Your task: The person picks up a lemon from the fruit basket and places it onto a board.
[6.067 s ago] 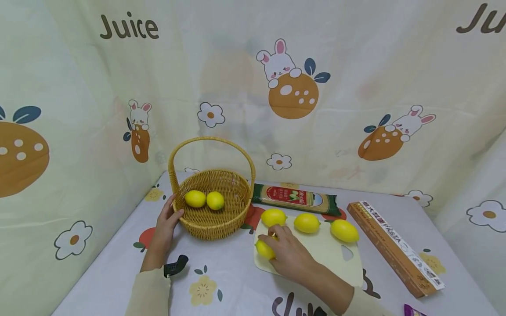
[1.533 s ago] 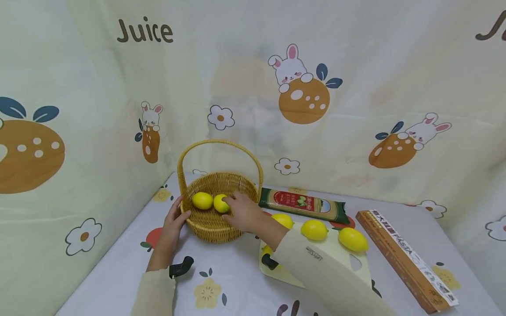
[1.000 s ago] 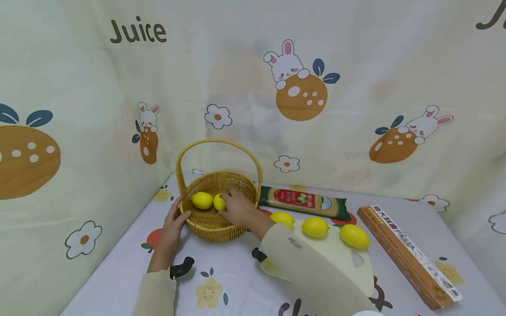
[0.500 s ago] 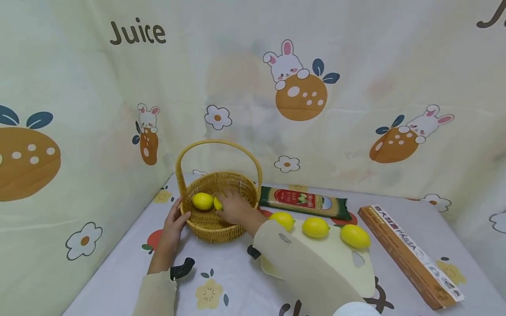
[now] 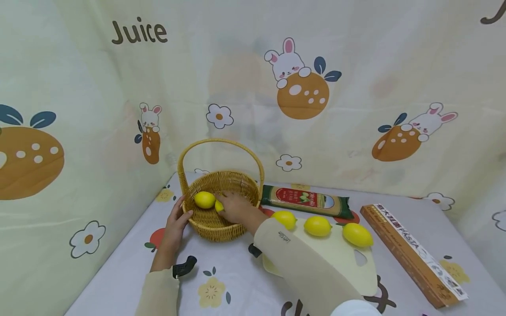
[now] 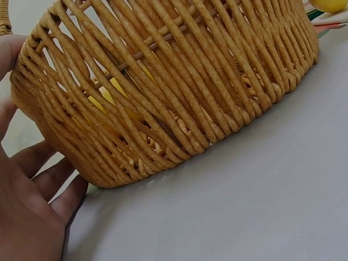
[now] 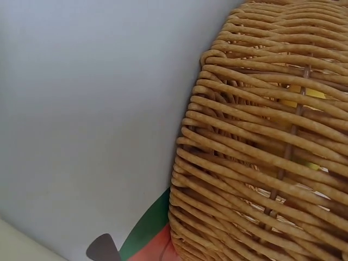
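Observation:
A wicker basket (image 5: 221, 232) with a tall arched handle stands on the table. My left hand (image 5: 175, 221) grips its left rim, the thumb over the edge; in the left wrist view the fingers of my left hand (image 6: 32, 201) lie along the outer wall. My right hand (image 5: 237, 208) reaches down inside and holds a lemon (image 5: 218, 206), mostly hidden behind the fingers. Another lemon (image 5: 204, 199) lies left of it in the basket. Only the basket's outside (image 7: 261, 136) fills the right wrist view, with yellow showing through the weave.
A cream cutting board (image 5: 336, 259) lies to the right, partly under my right sleeve, with a row of lemons (image 5: 318, 226) along its far side. Behind it is a green pasta packet (image 5: 308, 201); farther right, a long pasta box (image 5: 413, 254). Patterned cloth (image 5: 237, 66) hangs behind.
My right hand has moved from a lemon on the board into the basket, then slightly left, covering more of the right-hand lemon there. My left hand has stayed at the rim.

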Demonstrator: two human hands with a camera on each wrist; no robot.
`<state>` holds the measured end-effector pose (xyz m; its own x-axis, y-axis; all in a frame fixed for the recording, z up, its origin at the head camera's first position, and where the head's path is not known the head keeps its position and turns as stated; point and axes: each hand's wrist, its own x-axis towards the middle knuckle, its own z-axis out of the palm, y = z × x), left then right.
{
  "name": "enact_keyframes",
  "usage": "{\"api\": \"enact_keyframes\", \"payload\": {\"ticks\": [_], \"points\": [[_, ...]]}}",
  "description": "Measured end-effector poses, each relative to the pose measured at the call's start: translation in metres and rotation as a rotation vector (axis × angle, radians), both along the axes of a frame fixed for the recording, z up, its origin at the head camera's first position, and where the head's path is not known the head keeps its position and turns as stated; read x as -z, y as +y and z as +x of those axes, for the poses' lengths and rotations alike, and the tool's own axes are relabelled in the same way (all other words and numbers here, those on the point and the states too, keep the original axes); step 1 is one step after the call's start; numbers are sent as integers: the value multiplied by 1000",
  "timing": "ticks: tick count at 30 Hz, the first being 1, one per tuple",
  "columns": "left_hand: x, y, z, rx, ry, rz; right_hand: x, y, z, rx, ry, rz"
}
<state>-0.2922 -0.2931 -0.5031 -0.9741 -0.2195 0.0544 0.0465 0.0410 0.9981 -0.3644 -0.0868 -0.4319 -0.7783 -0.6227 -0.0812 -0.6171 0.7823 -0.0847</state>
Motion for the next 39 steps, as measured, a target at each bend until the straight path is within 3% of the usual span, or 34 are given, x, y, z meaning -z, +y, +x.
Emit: {"api": "enact_keyframes", "payload": {"ticks": [7, 11, 14, 17, 27, 32, 39], "points": [[-16, 5, 8, 19, -24, 40, 2, 1, -1, 15, -13, -40], [-28, 10, 16, 40, -22, 17, 2, 2, -1, 57, -38, -42], [-31, 11, 17, 41, -27, 1, 2, 2, 0, 78, -37, -49], [-28, 10, 15, 40, -25, 9, 1, 3, 0, 80, -22, -48], [-2, 2, 1, 5, -18, 13, 2, 4, -1, 77, -29, -80], [0, 3, 2, -3, -8, -12, 1, 6, 1, 82, -39, -89], [-7, 3, 4, 12, -18, -1, -9, 11, 6, 68, -2, -82]]}}
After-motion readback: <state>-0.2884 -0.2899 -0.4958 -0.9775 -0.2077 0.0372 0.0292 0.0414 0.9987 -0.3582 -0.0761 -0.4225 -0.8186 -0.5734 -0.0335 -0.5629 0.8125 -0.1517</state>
